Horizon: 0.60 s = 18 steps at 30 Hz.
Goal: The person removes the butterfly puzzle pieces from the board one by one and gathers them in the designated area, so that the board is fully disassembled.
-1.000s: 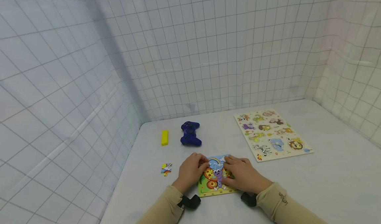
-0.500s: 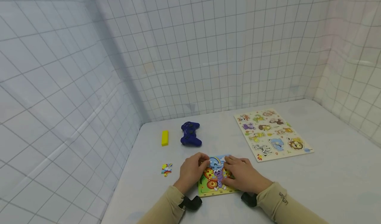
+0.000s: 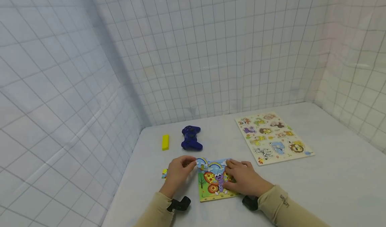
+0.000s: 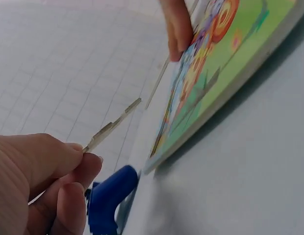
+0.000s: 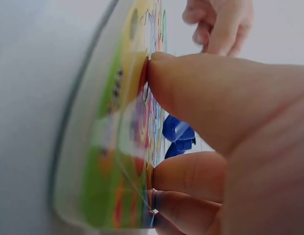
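Note:
A small jigsaw puzzle piece with a rainbow and blue sky (image 3: 201, 162) is pinched between thumb and fingers of my left hand (image 3: 178, 173). It is held at the upper left corner of the butterfly puzzle board (image 3: 208, 197). In the left wrist view the thin puzzle piece (image 4: 113, 123) shows edge-on, raised and apart from the board. My right hand (image 3: 245, 178) rests on the board's right side; in the right wrist view its thumb and fingertips press on the picture. Another loose piece (image 3: 164, 173) lies on the table, partly hidden behind my left hand.
Behind the board lies a dark blue game controller (image 3: 191, 138), with a yellow block (image 3: 165, 142) to its left. A larger animal puzzle board (image 3: 272, 138) lies at the back right. Grid-patterned cloth walls (image 3: 193, 53) enclose the white table.
My left hand has moved left from the board, bringing the rainbow piece out to its upper left corner. That hand now partly covers the loose piece. My right hand stays on the board.

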Available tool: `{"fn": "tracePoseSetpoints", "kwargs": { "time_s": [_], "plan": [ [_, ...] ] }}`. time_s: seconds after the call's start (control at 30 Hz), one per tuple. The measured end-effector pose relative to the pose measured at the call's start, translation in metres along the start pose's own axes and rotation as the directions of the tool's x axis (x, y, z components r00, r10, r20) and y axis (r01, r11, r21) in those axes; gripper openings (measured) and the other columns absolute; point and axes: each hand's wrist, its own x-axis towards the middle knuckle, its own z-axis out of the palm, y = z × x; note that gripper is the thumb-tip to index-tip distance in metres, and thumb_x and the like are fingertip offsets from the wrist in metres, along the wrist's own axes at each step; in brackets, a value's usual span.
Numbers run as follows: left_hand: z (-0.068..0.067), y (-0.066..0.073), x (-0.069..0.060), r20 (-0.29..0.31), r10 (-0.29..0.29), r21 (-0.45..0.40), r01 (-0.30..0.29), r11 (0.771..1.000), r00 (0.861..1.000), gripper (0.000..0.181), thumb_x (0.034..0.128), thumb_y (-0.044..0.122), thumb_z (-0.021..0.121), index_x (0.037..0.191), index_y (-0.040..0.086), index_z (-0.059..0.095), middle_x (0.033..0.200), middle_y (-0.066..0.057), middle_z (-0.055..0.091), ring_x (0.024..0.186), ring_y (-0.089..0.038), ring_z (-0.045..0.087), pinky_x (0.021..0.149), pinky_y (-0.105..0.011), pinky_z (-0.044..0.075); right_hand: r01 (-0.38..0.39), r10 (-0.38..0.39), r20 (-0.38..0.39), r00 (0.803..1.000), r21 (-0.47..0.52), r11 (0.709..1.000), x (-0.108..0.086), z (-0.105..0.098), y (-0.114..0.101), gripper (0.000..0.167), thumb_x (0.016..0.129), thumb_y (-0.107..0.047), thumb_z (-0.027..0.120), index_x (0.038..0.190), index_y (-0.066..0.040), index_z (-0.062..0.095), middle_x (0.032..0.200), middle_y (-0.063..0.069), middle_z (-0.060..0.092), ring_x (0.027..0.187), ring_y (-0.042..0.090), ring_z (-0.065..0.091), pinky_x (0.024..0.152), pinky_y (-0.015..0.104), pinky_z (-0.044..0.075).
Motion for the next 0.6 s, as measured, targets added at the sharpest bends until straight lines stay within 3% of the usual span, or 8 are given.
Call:
{"fn": "tracePoseSetpoints", "kwargs": {
  "time_s": [0.27,0.4,0.6],
  "plan": [
    [-0.039,-0.028,-0.006,-0.087,-0.134,-0.039,0.132,0.991,0.987,0.012,0.0930,0.018,0.076,0.104,0.013,0.078,0.090,0.001,0.075,0.074,-0.012,0.063,0.061,-0.024,0.049,-0.023,0.023,-0.006,1.000,-0.033,0.999,-0.002,-0.005,0.004,0.065,0.095,-0.056,0.067,0.140,-0.009,0.064,0.158,0.016,0.046,0.151,0.035,0.037,0.113,0.067,0.025],
    [-0.046,-0.031,-0.005,-0.074,-0.160,-0.023,0.159,0.987,0.984,0.013,0.0920,0.018,0.075,0.103,0.011,0.077,0.087,0.000,0.073,0.069,-0.014,0.060,0.058,-0.026,0.048,-0.029,0.029,-0.014,0.999,-0.041,0.999,-0.002,-0.006,0.007,0.064,0.095,-0.054,0.068,0.140,-0.008,0.064,0.157,0.017,0.047,0.150,0.035,0.038,0.113,0.068,0.025],
    [-0.046,-0.036,-0.009,-0.057,-0.223,0.095,0.227,0.969,0.973,0.014,0.0883,0.019,0.074,0.100,0.013,0.075,0.084,0.002,0.069,0.068,-0.013,0.058,0.060,-0.029,0.045,-0.014,0.013,-0.017,1.000,-0.041,0.999,-0.002,-0.004,0.009,0.062,0.095,-0.052,0.068,0.139,-0.007,0.065,0.156,0.018,0.049,0.149,0.036,0.040,0.112,0.069,0.025]
  ]
}}
